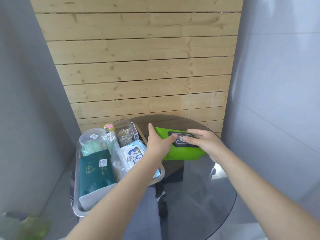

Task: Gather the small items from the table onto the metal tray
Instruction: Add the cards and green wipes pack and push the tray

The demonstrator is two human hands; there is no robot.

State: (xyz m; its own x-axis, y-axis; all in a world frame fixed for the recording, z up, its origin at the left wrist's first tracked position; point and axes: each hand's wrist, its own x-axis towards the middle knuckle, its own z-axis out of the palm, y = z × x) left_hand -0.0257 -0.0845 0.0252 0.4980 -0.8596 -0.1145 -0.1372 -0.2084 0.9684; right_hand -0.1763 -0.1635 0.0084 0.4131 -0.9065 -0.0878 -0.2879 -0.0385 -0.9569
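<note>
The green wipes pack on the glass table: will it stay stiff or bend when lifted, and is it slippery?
The green wipes pack looks like a soft film pouch, so it probably sags if lifted by one end. Its glossy wrap may slip. Both the left hand and right hand on it suggest some bulk.

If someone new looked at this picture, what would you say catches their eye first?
The bright green wipes pack on the round glass table stands out most, with the left hand and right hand both on it, fingers resting on its black lid. Just left of it sits the metal tray, crowded with a dark green tissue pack, a penguin-print pack and a clear box of cotton swabs.
</note>
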